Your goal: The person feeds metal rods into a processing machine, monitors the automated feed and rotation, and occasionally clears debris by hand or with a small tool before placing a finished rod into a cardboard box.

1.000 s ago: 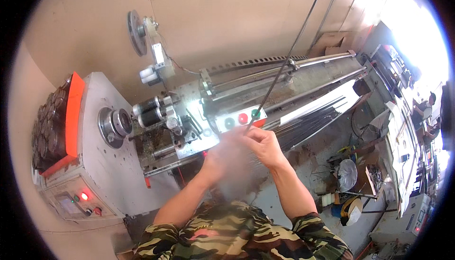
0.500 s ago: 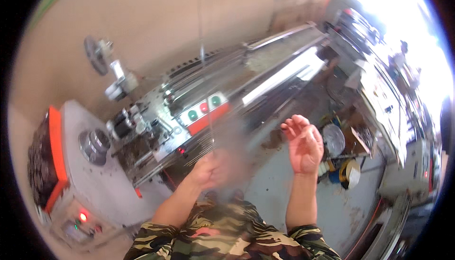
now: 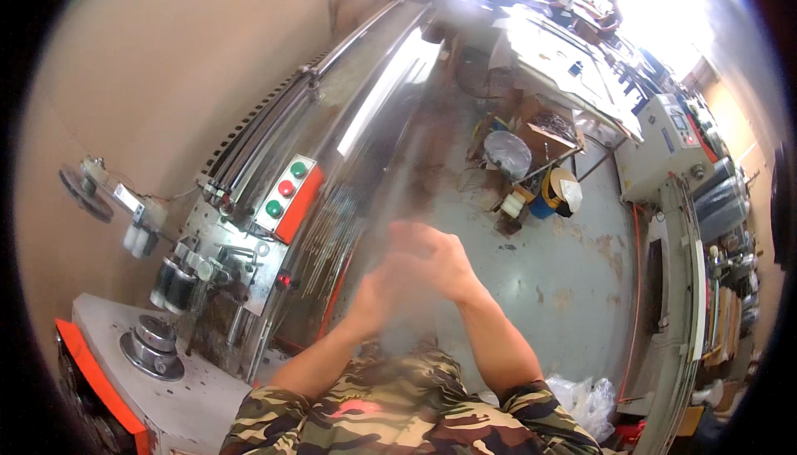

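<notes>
In front of my body, over the grey floor, both my hands are close together. My left hand [image 3: 374, 295] is raised at the middle, its fingers hidden by a hazy smear over the picture. My right hand [image 3: 444, 262] reaches in from the other side, its fingers bent toward the left hand. What lies between the hands, if anything, cannot be made out. Left of them a bundle of thin metal rods [image 3: 332, 243] lies along the long machine [image 3: 274, 119]. An orange control box [image 3: 293, 198] with green and red buttons sits on that machine.
At the lower left is a grey housing with a round metal knob [image 3: 154, 340]. A worktable [image 3: 564, 61] stands beyond, with a cardboard box [image 3: 544, 127] and a yellow-blue bucket [image 3: 548, 193] near it. Another machine [image 3: 664, 144] lines the right side. People are far back.
My view has swung to the right. My right hand, apart with loosely curled fingers before, has come over to my left. The thin rod upright at my left hand no longer shows.
</notes>
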The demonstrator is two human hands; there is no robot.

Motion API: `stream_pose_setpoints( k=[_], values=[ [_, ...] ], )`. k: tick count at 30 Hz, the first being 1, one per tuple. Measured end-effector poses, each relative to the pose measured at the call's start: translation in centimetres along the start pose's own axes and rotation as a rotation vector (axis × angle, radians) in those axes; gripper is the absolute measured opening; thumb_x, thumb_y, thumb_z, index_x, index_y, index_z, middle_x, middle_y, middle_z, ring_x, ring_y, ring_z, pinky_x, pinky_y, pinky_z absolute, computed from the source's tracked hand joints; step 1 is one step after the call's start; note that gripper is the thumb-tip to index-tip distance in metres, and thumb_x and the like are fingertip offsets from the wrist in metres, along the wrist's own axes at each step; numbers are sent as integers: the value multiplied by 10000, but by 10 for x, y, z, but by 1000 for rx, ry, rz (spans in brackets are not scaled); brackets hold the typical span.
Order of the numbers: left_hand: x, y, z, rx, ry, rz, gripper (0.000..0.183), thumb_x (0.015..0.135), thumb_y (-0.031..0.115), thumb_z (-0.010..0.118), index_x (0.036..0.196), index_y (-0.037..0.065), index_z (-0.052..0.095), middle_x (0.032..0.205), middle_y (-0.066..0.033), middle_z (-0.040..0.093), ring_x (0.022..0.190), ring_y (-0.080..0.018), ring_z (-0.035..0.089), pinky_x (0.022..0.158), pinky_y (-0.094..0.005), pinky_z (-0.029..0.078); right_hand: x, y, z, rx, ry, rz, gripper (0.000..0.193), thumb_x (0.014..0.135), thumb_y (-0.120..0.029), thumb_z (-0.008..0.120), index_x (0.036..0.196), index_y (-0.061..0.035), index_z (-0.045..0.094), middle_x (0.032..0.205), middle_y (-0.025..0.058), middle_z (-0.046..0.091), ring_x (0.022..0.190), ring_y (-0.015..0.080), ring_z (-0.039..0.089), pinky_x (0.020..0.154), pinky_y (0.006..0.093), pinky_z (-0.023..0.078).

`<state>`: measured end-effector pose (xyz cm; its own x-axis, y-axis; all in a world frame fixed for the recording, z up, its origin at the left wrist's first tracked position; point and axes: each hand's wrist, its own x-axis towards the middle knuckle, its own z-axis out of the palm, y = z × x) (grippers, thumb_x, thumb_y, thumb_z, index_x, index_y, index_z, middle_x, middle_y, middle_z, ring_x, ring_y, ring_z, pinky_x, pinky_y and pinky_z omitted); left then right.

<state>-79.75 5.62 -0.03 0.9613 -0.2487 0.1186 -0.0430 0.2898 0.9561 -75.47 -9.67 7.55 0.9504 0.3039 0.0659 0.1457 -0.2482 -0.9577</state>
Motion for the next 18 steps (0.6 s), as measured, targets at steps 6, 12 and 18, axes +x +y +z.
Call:
stream_pose_setpoints(
  k=[6,12,18],
  values=[
    [-25,25,35,-324,-154,-208,176,1067,258,507,1116,89,516,674,-4,488,475,-94,415,425,-227,290,-56,-16,-34,51,-81,9,179,918,-125,688,1030,2,745,1196,131,722,1029,185,693,907,313,538],
    [-54,19,79,-794,-531,-455,392,1029,433,545,906,62,571,594,-2,445,425,-95,368,396,-234,277,-130,-14,-74,224,-117,-123,141,920,-90,675,975,20,742,1164,122,734,1017,185,693,868,310,553],
    [-65,-18,149,-994,-1088,-373,371,980,393,645,963,24,686,566,18,419,485,-99,367,437,-261,261,-230,-12,-133,135,177,-351,86,902,-58,681,906,3,742,1100,123,745,956,178,695,819,302,555]
  ],
)
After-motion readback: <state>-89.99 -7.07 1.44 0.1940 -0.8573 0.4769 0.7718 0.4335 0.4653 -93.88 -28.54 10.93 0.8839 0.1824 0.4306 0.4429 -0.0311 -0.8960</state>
